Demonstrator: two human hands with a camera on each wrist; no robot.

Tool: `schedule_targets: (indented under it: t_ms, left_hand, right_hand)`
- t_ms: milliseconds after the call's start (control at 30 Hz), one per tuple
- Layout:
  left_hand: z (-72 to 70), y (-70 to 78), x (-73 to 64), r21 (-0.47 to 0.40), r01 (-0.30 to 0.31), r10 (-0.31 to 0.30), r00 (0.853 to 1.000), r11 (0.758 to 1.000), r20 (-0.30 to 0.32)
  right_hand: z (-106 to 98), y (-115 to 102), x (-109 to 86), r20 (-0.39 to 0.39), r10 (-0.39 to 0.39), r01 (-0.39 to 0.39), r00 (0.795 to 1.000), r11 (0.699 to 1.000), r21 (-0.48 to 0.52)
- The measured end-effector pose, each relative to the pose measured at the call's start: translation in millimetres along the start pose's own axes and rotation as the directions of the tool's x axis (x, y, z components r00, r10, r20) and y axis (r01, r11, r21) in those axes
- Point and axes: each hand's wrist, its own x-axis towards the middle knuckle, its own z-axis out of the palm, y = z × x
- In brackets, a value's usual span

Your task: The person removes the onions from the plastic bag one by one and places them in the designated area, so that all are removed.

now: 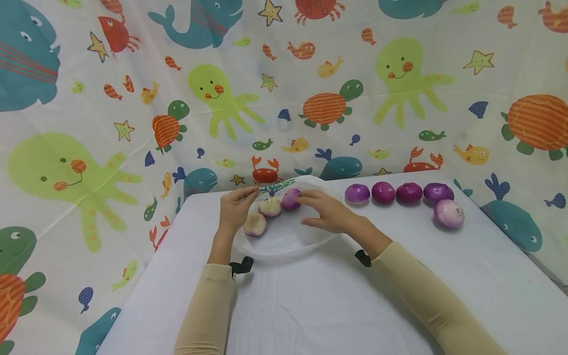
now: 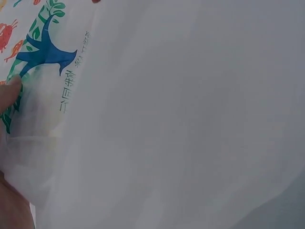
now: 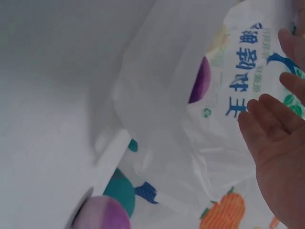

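A thin white plastic bag (image 1: 288, 239) with a green and blue print lies spread on the table. My left hand (image 1: 237, 209) pinches its far left edge; in the left wrist view the thumb (image 2: 9, 95) presses against the printed plastic. Three onions sit at the bag: two with pale ends showing, one nearer (image 1: 255, 225) and one beyond it (image 1: 269, 207), plus a purple onion (image 1: 290, 199). My right hand (image 1: 328, 212) is over the bag's right part, fingertips right at the purple onion. Its fingers look extended and loose in the right wrist view, with nothing gripped.
To the right, several purple onions stand in a row (image 1: 408, 193) along the table's back edge. A paler onion (image 1: 449, 214) sits in front of the row's right end. Behind the white table (image 1: 293, 305) hangs a cloth (image 1: 284, 64) printed with sea animals.
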Motion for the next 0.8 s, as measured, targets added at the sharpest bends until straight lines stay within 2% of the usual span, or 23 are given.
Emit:
schedule_targets:
  t_ms: [233,433,800]
  left_hand:
    - [-1.2,-0.6,-0.2,-0.004,-0.033,0.033,0.999,0.999,-0.009]
    - [-1.2,-2.2,-0.1,-0.003,-0.045,0.045,0.999,0.999,-0.008]
    - [-1.5,-1.4,0.5,-0.022,-0.036,0.036,0.999,0.999,-0.004]
  right_hand:
    - [14.6,2.4,22.0,0.057,0.013,-0.011,0.998,1.0,-0.025]
    - [23.9,7.2,37.7,0.067,0.047,-0.044,0.997,0.998,-0.054]
    - [29.9,7.3,50.3,0.117,0.137,-0.127,0.984,0.988,-0.089]
